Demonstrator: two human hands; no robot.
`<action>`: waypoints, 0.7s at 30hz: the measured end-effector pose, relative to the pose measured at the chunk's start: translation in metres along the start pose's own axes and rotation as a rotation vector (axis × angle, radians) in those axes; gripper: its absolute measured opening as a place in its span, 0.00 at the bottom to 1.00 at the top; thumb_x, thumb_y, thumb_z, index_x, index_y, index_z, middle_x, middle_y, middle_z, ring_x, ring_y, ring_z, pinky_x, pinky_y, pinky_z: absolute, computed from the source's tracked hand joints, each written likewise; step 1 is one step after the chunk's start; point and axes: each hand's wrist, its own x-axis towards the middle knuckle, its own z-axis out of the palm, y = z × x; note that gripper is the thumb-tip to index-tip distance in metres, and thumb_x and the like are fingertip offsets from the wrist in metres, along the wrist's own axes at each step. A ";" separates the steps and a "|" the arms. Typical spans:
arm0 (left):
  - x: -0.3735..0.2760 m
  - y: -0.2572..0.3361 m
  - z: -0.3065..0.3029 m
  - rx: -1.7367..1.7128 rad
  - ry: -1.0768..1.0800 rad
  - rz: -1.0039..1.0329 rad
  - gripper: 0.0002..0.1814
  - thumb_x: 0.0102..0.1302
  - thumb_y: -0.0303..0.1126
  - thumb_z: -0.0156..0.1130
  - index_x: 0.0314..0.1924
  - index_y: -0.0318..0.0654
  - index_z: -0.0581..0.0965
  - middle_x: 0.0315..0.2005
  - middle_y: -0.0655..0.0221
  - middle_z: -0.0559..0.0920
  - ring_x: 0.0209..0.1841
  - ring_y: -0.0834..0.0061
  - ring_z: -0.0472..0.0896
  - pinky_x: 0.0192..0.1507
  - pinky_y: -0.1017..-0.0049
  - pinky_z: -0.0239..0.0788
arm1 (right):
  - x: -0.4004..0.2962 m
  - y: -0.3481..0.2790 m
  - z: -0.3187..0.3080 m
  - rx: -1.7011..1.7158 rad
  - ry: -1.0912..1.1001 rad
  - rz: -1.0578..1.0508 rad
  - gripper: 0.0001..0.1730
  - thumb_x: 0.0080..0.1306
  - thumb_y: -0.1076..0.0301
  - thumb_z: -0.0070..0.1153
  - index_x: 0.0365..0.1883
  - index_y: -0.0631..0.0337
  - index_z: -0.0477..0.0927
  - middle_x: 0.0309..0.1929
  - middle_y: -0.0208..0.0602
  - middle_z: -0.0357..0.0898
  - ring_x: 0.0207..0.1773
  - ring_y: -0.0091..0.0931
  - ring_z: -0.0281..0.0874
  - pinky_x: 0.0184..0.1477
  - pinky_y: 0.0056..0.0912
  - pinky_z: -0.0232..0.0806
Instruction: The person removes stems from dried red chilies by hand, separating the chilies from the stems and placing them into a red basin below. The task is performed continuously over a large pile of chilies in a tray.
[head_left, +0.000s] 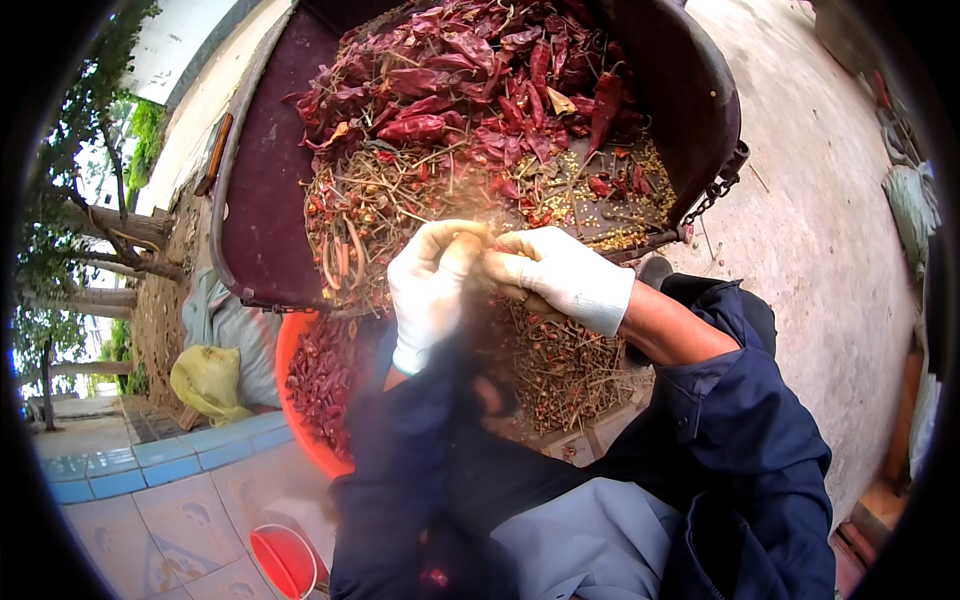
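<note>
My left hand (435, 289), in a white knit glove with stained fingertips, meets my right hand (559, 274), gloved alike, at the front edge of a dark red metal cart bed (274, 165). The fingertips of both hands are bent together. A haze blurs them, and whatever may be between them is hidden. Behind them is a heap of dried red chilies (450, 75). Nearer lie loose stems (375, 187) with chili bits, and yellow seeds (585, 187) scattered to the right. Below the hands, an orange basin (294, 420) holds red chili pieces (322, 382), left of a pile of stems (570, 375).
A chain (705, 199) hangs at the cart's right corner. Sacks (240, 330) and a yellow bag (210, 382) lie left, beyond a blue-tiled edge (172, 469). A red bucket (283, 559) stands on the tiles at lower left. Concrete ground (817, 262) extends right.
</note>
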 end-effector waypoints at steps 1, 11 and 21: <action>0.003 -0.003 0.002 0.007 -0.013 -0.012 0.10 0.73 0.32 0.62 0.45 0.31 0.79 0.32 0.68 0.84 0.23 0.87 0.76 0.24 0.86 0.66 | 0.005 0.011 -0.001 -0.092 0.042 -0.113 0.17 0.73 0.56 0.54 0.37 0.63 0.81 0.24 0.33 0.76 0.27 0.25 0.73 0.32 0.35 0.66; 0.059 -0.017 -0.012 0.703 0.026 -0.005 0.21 0.75 0.44 0.60 0.28 0.35 0.80 0.13 0.75 0.73 0.16 0.85 0.68 0.21 0.79 0.56 | -0.014 0.018 0.012 -0.884 -0.225 -0.277 0.11 0.68 0.60 0.53 0.41 0.57 0.81 0.33 0.48 0.83 0.38 0.47 0.82 0.43 0.48 0.72; 0.124 -0.046 -0.043 1.656 0.211 0.024 0.17 0.68 0.50 0.59 0.51 0.54 0.83 0.48 0.65 0.83 0.51 0.62 0.82 0.52 0.64 0.73 | -0.010 0.013 0.002 -0.388 -0.121 -0.127 0.14 0.67 0.61 0.49 0.44 0.60 0.78 0.32 0.44 0.84 0.37 0.40 0.82 0.44 0.41 0.72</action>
